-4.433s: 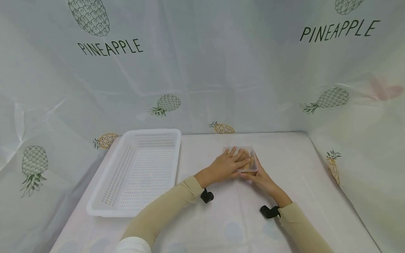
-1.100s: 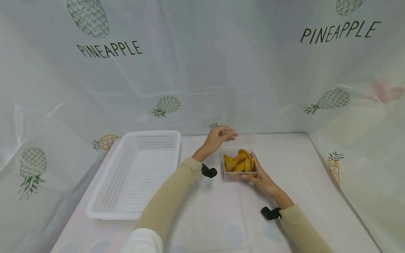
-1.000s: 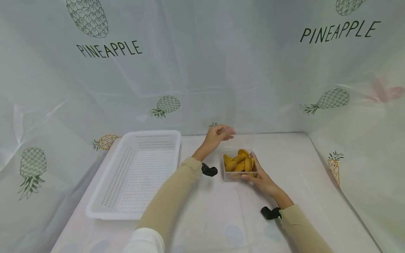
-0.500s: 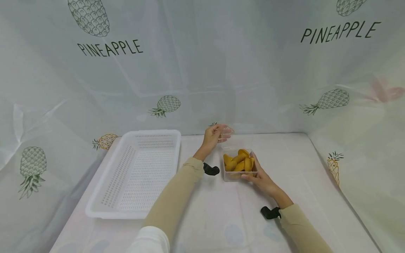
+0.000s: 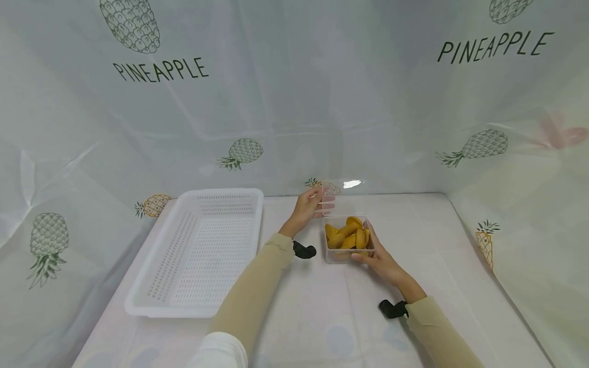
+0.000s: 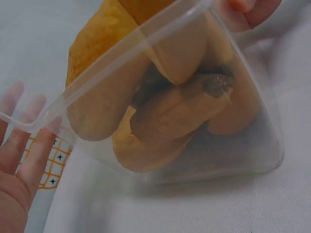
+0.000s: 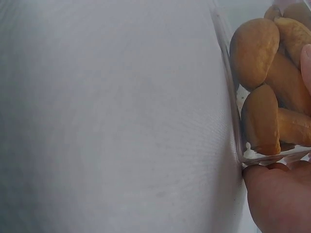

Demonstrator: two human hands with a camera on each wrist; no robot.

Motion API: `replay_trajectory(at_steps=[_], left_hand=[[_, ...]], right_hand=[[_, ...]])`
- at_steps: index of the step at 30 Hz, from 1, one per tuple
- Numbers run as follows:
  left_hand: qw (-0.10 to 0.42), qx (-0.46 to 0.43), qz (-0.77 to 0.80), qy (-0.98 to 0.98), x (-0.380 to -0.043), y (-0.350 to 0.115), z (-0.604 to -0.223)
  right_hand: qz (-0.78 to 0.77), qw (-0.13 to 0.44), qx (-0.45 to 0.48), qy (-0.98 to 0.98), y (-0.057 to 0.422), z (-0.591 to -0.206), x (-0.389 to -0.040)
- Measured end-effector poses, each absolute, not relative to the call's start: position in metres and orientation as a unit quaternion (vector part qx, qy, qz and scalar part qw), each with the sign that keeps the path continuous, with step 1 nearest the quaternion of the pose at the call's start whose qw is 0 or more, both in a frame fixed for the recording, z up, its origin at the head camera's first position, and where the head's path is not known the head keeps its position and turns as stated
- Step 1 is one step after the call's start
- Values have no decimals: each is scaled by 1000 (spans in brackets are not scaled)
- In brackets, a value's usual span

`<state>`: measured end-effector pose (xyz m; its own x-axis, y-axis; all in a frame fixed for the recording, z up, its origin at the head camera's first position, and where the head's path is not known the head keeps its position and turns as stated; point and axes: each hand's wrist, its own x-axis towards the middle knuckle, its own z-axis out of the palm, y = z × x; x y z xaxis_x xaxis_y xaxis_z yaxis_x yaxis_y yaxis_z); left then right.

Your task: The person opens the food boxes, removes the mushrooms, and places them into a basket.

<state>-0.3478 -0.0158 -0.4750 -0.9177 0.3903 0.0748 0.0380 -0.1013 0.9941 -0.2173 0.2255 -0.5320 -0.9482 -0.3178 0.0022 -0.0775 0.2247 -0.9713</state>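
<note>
A clear plastic box stands on the table, filled with several yellow-brown, rounded, curved pieces whose exact kind I cannot tell. Its clear lid stands raised along the back edge. My left hand is at the lid's left side. In the left wrist view, its nearly straight fingers lie behind the clear plastic. My right hand grips the box at its right side and front right corner, with the thumb at the front. The right wrist view shows only part of that hand beside the pieces.
A white perforated basket stands on the left of the table, beside my left forearm. Behind the table hangs a pale curtain printed with pineapples. A pale cloth covers the table. Both wrists carry black camera mounts.
Earlier my left hand lay over the box. It rose behind the box, and the lid now stands raised. Lately this hand has lowered slightly at the lid's left edge. The right hand stays on the box.
</note>
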Motion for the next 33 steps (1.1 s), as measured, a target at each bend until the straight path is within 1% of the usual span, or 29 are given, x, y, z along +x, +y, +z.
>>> replay_trajectory(at_steps=[3, 8, 14, 17, 25, 33], left_hand=[[131, 162, 731, 649, -347, -18, -477], [125, 149, 731, 654, -345, -17, -477], [130, 78, 726, 671, -347, -15, -483], [146, 46, 738, 657, -347, -14, -486], [184, 7, 767, 615, -346, -13, -489], [203, -47, 753, 624, -347, -13, -486]], right_hand=[[-605, 94, -130, 780, 226, -533, -218], [-599, 94, -124, 786, 227, -533, -218], [-588, 95, -118, 794, 226, -530, -216], [-591, 99, -117, 792, 226, -530, -216], [-600, 103, -112, 785, 225, -529, -214], [-587, 97, -112, 796, 226, -531, -215]])
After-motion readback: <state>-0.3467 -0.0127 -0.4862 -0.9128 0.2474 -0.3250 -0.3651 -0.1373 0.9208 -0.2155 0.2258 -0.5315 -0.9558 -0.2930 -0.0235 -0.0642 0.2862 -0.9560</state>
